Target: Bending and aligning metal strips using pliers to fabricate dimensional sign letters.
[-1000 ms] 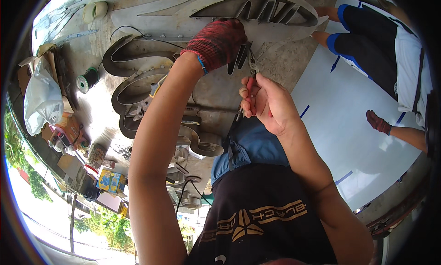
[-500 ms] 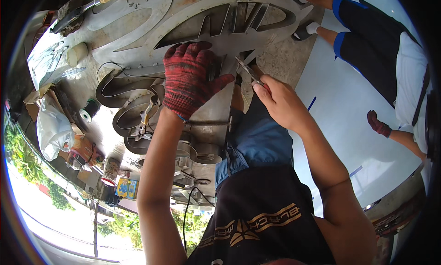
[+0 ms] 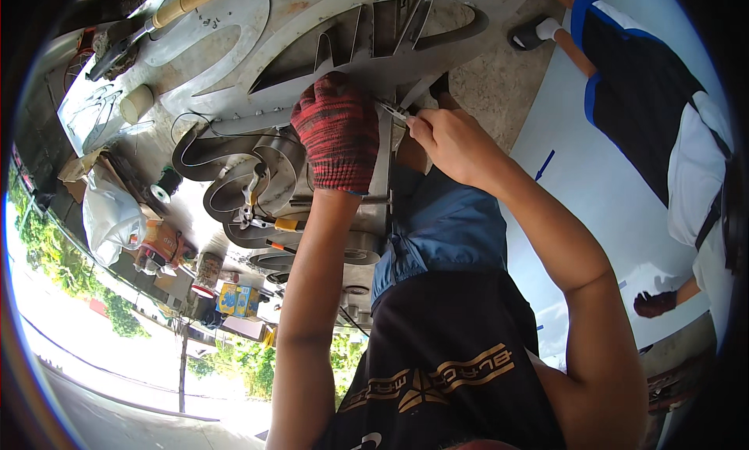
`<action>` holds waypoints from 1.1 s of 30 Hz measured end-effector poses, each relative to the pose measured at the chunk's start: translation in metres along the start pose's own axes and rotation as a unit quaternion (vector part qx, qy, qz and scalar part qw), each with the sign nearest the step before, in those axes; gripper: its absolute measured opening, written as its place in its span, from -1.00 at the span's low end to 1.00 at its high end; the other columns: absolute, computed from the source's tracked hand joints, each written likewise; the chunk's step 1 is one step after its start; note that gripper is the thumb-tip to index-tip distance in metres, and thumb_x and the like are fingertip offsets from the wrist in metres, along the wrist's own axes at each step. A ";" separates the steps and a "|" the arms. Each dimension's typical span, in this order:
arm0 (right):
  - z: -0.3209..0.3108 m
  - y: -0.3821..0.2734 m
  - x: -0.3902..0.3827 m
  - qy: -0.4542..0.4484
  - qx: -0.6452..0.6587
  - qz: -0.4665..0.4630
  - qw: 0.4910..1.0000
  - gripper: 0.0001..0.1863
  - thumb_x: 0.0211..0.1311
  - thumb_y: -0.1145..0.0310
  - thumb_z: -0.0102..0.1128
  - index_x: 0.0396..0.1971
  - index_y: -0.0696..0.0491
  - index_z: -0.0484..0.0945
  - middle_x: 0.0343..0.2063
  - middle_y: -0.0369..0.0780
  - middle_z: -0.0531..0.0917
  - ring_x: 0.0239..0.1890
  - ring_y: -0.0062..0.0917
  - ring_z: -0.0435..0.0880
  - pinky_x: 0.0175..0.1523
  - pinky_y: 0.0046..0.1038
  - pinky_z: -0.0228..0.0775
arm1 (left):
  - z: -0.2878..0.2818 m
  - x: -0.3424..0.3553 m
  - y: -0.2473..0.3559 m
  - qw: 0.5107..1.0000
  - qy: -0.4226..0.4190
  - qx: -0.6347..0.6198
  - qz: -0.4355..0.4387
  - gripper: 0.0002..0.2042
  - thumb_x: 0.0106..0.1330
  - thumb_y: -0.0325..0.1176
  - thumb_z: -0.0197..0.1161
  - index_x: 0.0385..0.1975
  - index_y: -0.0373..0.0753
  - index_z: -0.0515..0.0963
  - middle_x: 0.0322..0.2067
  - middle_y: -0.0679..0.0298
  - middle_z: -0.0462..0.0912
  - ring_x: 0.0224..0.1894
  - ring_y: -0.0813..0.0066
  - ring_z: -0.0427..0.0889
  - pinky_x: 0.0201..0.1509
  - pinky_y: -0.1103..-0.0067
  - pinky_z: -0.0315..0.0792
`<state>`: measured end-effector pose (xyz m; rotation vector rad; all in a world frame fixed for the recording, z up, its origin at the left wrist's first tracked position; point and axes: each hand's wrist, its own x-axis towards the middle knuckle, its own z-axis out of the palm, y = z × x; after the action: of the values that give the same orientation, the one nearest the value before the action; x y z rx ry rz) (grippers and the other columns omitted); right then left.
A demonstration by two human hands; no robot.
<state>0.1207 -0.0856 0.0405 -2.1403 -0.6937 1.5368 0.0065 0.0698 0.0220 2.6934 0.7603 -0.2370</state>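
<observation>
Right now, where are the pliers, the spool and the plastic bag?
Pliers (image 3: 395, 111): head view, on the bare metal end.
Spool (image 3: 168, 181): head view, on the dark wound side.
Plastic bag (image 3: 111, 209): head view, on the middle of its pale outer surface.

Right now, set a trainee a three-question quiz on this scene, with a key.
1. True or false: the person's left hand wears a red-and-black glove.
2. What does the right hand hold?
A) A hammer
B) Pliers
C) A paintbrush
3. Fill the gap: in the picture, the white plastic bag is to the ___ of the green spool.

Key: 1. True; 2. B; 3. left.
</observation>
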 end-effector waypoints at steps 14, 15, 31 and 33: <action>0.015 0.013 0.000 0.035 0.065 -0.005 0.997 -0.56 0.55 0.20 -0.01 -0.47 0.19 0.62 -0.68 -0.04 0.60 -0.44 -0.02 0.60 0.18 -0.14 0.33 | 0.006 -0.001 -0.006 0.996 0.040 -0.006 0.081 -0.80 -0.01 -0.32 0.35 -0.37 -0.16 0.61 -0.28 0.15 0.58 -0.17 0.01 0.57 -0.17 0.19 0.42; 0.015 0.013 0.001 0.040 0.054 -0.008 0.998 -0.56 0.55 0.21 -0.01 -0.48 0.19 0.62 -0.68 -0.04 0.60 -0.43 -0.01 0.61 0.21 -0.12 0.31 | 0.006 -0.001 -0.006 0.996 0.039 -0.005 0.081 -0.80 -0.01 -0.32 0.35 -0.37 -0.16 0.61 -0.28 0.15 0.58 -0.17 0.01 0.57 -0.17 0.19 0.42; 0.014 0.007 -0.005 -0.008 0.062 0.038 0.997 -0.54 0.58 0.13 -0.07 -0.35 0.17 0.65 -0.56 0.01 0.66 -0.37 -0.07 0.68 -0.04 -0.17 0.51 | 0.023 -0.003 -0.005 0.991 0.129 -0.020 0.023 -0.80 0.07 -0.39 0.43 -0.33 -0.23 0.57 -0.34 0.08 0.61 -0.23 0.00 0.63 -0.18 0.19 0.48; 0.027 0.013 -0.010 -0.052 0.110 0.041 0.992 -0.51 0.61 0.07 -0.10 -0.25 0.18 0.65 -0.50 -0.06 0.70 -0.38 -0.22 0.74 -0.11 -0.22 0.55 | 0.022 -0.002 -0.004 0.987 0.157 -0.035 0.030 -0.78 0.08 -0.38 0.44 -0.32 -0.22 0.57 -0.34 0.08 0.61 -0.22 0.00 0.63 -0.17 0.19 0.49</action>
<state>0.0946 -0.1011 0.0326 -1.9588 -0.4498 1.6941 0.0009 0.0643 0.0013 2.7127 0.7548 0.2307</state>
